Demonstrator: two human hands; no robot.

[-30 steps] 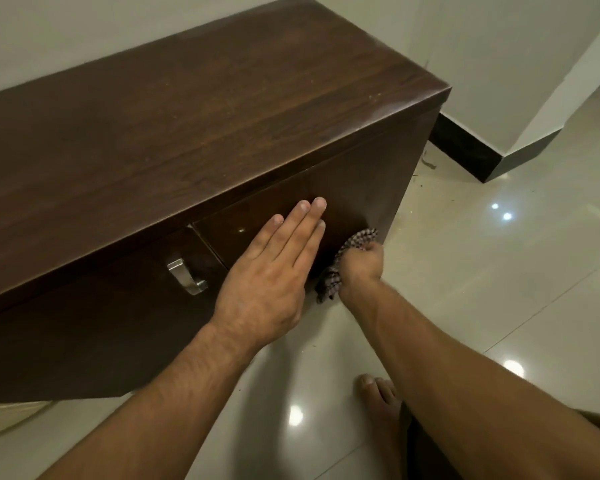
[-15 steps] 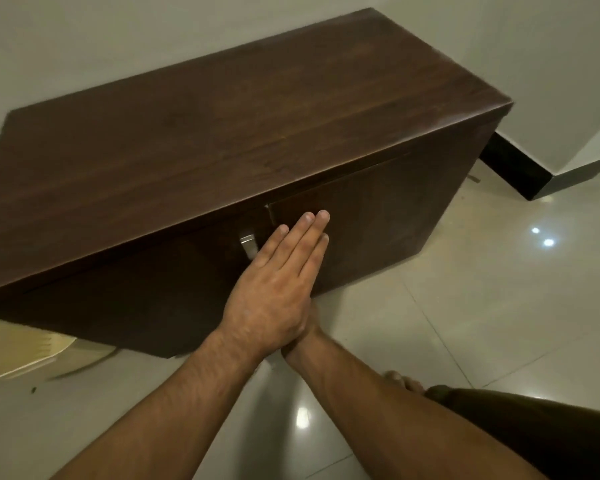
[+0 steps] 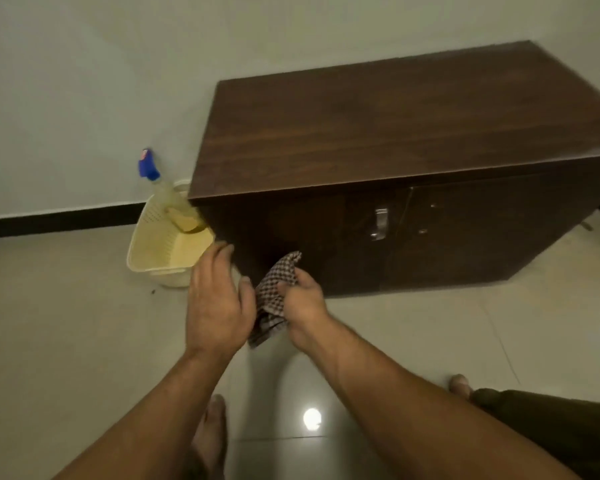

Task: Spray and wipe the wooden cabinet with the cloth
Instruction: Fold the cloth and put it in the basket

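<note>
1. My right grip (image 3: 303, 303) is clutching the checkered cloth (image 3: 278, 270), fingers curled round its bunched middle, low in front of the wooden cabinet (image 3: 395, 133), near its left end.
2. My left grip (image 3: 217, 306) is hovering just beside the cloth, fingers loosely extended and holding nothing; I cannot tell whether its thumb is touching the cloth.
3. The spray bottle (image 3: 174, 199) is leaning tilted in the cream basket (image 3: 146, 244), which is sitting on the floor (image 3: 66, 323) just beside the cabinet's left end.

Matt wood cabinet (image 3: 395, 133), checked woven cloth (image 3: 274, 296)
</note>
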